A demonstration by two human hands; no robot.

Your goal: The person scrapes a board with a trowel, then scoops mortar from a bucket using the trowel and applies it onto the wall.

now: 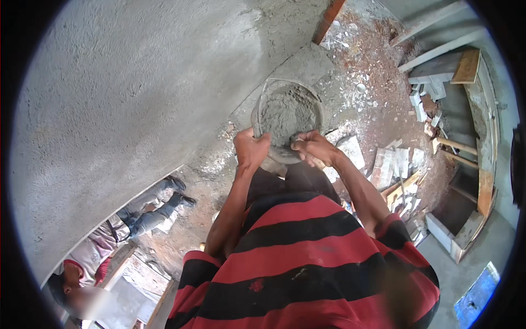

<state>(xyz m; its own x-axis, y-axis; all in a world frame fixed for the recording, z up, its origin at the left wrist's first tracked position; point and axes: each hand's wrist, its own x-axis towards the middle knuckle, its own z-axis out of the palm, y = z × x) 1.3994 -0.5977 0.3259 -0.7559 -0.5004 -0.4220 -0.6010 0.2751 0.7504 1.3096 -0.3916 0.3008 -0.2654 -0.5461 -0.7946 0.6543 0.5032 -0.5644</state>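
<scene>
A round bucket [319, 104] of wet grey mortar [287, 112] is in front of my body, its thin handle raised along the left side of the rim. My left hand [252, 149] is closed on the bucket's near left rim, thumb over the edge. At the near right rim, my right hand [315, 148] is closed around something mostly hidden by the fingers. A small dark end pokes out by its thumb, over the mortar. I cannot tell what tool or part this is.
A grey plastered wall [137, 82] rises on the left. Another person [109, 236] is beyond its edge at lower left. Rubble and broken tiles [392, 164] litter the floor at right, near a masonry frame with wooden boards [485, 192]. A wooden post [329, 22] stands ahead.
</scene>
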